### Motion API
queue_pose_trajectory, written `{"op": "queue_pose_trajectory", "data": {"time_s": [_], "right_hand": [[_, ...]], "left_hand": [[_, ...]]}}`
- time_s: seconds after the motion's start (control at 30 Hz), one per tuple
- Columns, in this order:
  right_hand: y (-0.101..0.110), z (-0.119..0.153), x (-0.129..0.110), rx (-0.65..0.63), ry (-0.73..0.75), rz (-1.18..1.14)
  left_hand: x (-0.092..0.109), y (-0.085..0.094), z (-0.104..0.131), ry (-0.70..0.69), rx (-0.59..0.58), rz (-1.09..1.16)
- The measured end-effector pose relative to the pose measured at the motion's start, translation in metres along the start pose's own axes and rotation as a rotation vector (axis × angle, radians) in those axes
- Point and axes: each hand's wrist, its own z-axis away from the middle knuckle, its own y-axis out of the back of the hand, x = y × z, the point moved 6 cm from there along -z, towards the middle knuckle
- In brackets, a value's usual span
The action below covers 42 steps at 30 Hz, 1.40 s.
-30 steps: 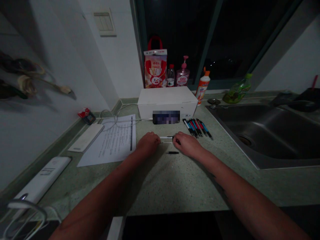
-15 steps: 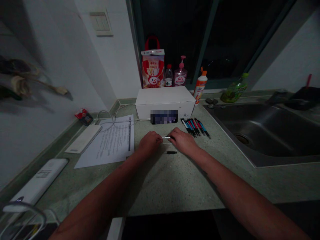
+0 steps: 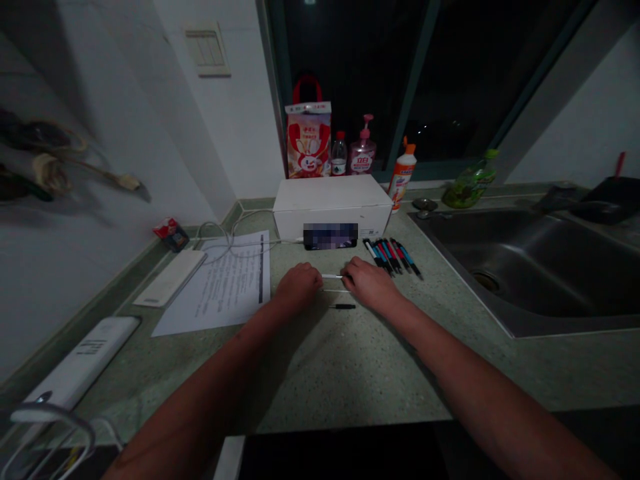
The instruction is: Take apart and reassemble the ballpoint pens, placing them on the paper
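A white pen barrel (image 3: 332, 276) spans the gap between my two hands over the counter. My left hand (image 3: 301, 283) is closed on its left end, and my right hand (image 3: 369, 281) pinches the dark right end. Just below lies a thin white refill (image 3: 336, 291), its right end near my right fingers. A short black pen piece (image 3: 343, 307) rests on the counter nearer to me. Several pens (image 3: 391, 257) in blue, red, white and black lie side by side beyond my right hand. Behind my hands a phone (image 3: 331, 237) leans on a white box (image 3: 333, 200).
A printed sheet (image 3: 220, 287), a white flat box (image 3: 171, 279) and a white power strip (image 3: 83, 357) lie on the left. The steel sink (image 3: 540, 267) is on the right. Bottles and a red bag (image 3: 309, 143) stand behind the white box.
More of the white barrel shows between my hands, and my left hand has shifted slightly left of it. The whole view has moved slightly.
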Motion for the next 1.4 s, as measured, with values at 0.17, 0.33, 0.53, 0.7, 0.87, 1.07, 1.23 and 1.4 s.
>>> {"op": "queue_pose_trajectory", "data": {"time_s": [0.17, 0.33, 0.53, 0.7, 0.87, 1.07, 1.23, 1.4], "right_hand": [[0.003, 0.002, 0.005, 0.034, -0.036, -0.065], [0.001, 0.004, 0.009, 0.062, -0.081, -0.264], [0.006, 0.008, 0.003, 0.127, -0.046, -0.399], [0.008, 0.009, 0.000, 0.128, -0.031, -0.442], [0.006, 0.009, -0.001, 0.124, -0.023, -0.474], [0.006, 0.009, -0.001, 0.151, 0.002, -0.538], [0.009, 0.010, -0.006, 0.164, 0.065, -0.601], [0.010, 0.012, -0.009, 0.114, 0.090, -0.534]], "left_hand": [[-0.012, 0.010, 0.005, 0.068, 0.115, 0.198], [-0.023, 0.014, 0.008, 0.178, 0.153, 0.484], [-0.024, 0.021, 0.008, 0.167, 0.300, 0.716], [-0.027, 0.017, 0.011, 0.260, 0.357, 0.878], [-0.027, 0.014, 0.014, 0.293, 0.395, 0.941], [-0.028, 0.009, 0.014, 0.318, 0.392, 1.022], [-0.022, 0.002, 0.013, 0.289, 0.340, 1.198], [-0.013, -0.002, 0.013, 0.250, 0.268, 1.283]]}}
